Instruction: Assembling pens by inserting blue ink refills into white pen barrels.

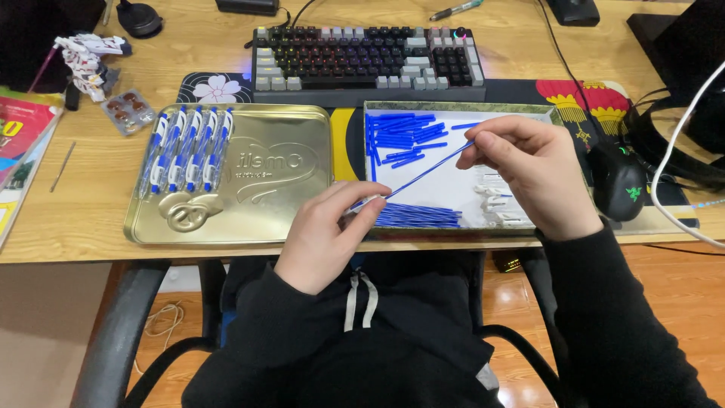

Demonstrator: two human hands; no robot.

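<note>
1. Nearest to me I see a dark hoodie with grey drawstrings, black sleeves and the arms of a chair (136,325).
2. My left hand (326,236) sits at the near edge of the desk (91,219), fingers pressed together, pinching a clear pen barrel (362,204) at its tip.
3. A thin blue refill (423,174) runs slantwise from that barrel up to my right hand (529,170), which pinches its far end between thumb and forefinger; the other fingers are curled.
4. Both hands hover over an open tray (370,151) with a white floor. A loose heap of blue refills lies in its far left corner, a neat row lies along its near side, and small white pen parts (495,198) sit under my right hand.
5. Just left of the tray lies a gold tin lid (264,204), with a row of finished white-and-blue pens (187,149) on its left part.
6. Right of the tray is a black mouse (618,181) with a green light.
7. Beyond the tray stands a backlit keyboard (368,64) on a patterned mat.
8. Far left I see a white toy figure (87,62), a blister pack (128,109) and coloured books (23,140).
9. A pen (457,9) lies at the far edge.
</note>
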